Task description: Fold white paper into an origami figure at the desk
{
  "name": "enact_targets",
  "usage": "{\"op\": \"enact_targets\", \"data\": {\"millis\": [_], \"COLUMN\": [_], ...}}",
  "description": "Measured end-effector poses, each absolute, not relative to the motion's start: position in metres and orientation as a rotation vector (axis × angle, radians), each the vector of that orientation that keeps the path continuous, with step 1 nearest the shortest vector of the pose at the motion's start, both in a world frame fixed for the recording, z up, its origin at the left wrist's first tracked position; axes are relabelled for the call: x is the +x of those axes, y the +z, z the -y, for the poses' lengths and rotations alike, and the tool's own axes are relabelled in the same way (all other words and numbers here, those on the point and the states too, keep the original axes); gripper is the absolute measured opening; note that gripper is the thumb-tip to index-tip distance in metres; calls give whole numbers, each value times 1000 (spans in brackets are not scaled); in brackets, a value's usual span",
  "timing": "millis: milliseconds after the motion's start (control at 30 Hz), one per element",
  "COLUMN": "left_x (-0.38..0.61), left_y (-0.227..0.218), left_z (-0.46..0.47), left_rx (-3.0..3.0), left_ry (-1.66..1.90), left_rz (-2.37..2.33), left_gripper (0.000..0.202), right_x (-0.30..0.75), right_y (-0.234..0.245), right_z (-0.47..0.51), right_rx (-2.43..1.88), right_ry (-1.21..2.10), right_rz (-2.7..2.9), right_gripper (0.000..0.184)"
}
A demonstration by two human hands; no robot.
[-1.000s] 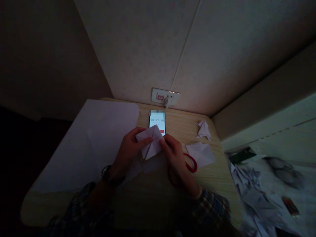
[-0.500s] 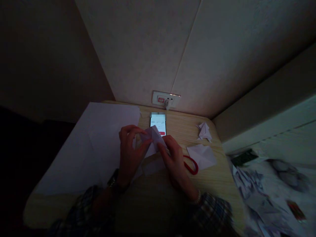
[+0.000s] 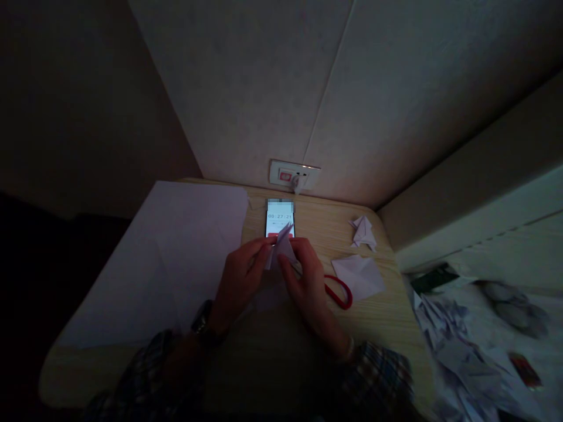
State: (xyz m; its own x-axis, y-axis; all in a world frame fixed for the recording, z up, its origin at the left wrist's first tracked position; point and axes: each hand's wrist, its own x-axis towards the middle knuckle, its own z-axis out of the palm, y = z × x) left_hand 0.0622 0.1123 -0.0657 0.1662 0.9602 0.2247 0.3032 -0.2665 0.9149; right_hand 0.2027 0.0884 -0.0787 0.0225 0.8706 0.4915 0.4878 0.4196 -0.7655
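Note:
Between my two hands, above the table, is a small folded piece of white paper (image 3: pixel 284 249) with pointed flaps standing up. My left hand (image 3: pixel 243 269) pinches its left side with thumb and fingers. On its right side, my right hand (image 3: pixel 307 272) grips the paper the same way. Just behind the folded paper lies a phone (image 3: pixel 280 212) with a lit timer screen, its lower part partly covered. Scissors with a red handle (image 3: pixel 341 293) lie beside my right hand, their blades mostly hidden under it. Another paper piece (image 3: pixel 269 296) lies dimly below my hands.
Large white sheets (image 3: pixel 176 246) cover the left of the wooden table (image 3: pixel 316 217). To the right are a folded paper figure (image 3: pixel 363 232) and a creased paper square (image 3: pixel 359 275). A wall socket (image 3: pixel 294 174) holds a plug. Crumpled papers (image 3: pixel 466 351) lie on the surface at far right.
The paper, spread wider before, is now folded narrower with its points upright. My left hand has moved lower and its fingers have come closer to my right hand.

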Motion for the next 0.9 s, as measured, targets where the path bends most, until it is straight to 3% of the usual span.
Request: {"op": "enact_targets", "data": {"millis": [400, 667, 900], "left_x": [65, 66, 66], "left_y": [-75, -77, -66], "left_z": [-112, -109, -112], "left_rx": [2191, 1793, 1329], "left_ry": [1138, 1008, 1038], "left_rz": [-1150, -969, -833], "left_gripper": [35, 43, 23], "right_x": [204, 202, 202], "right_y": [-75, -77, -71], "right_z": [-87, -85, -82], "right_rx": [-1262, -1208, -1145], "right_ry": [323, 347, 282], "right_rz": [1535, 1561, 1662], "right_gripper": [16, 15, 24]}}
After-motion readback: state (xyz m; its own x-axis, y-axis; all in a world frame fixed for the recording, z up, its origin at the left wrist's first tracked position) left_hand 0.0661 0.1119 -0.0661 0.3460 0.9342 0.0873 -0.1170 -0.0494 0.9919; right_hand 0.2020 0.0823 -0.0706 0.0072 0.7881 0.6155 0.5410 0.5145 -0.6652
